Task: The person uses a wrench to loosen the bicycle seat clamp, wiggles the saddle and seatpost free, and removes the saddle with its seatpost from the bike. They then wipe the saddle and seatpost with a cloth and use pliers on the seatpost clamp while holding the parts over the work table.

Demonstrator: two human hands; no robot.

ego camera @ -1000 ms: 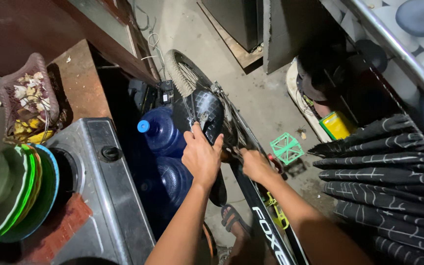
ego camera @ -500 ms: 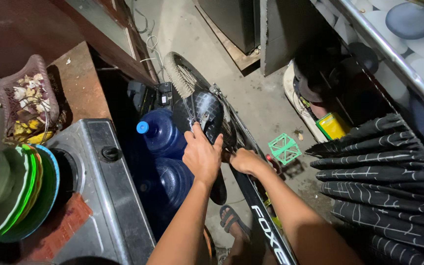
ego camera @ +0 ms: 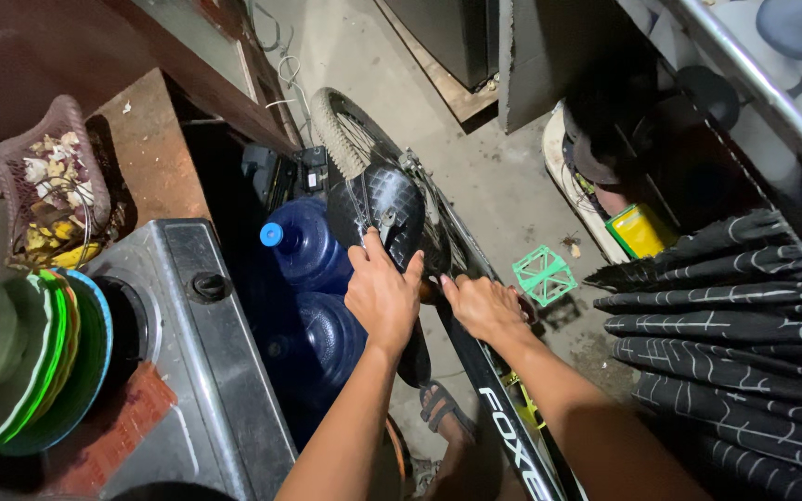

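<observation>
Here, at the far left, stacked plates (ego camera: 34, 371) leaned beside the stove (ego camera: 199, 371); two blue jugs (ego camera: 303, 243) were stored under the counter, next to the bike; the left hand (ego camera: 381, 297) lay closed over the saddle (ego camera: 384, 215), probably to steady it; the right hand (ego camera: 486, 308) gripped something at the frame (ego camera: 503, 417), but I cannot tell what; a green pedal (ego camera: 544, 276) lay loose on the floor.

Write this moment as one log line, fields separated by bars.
left hand: grips bicycle saddle | right hand: on bicycle frame | beside: blue water jugs
</observation>
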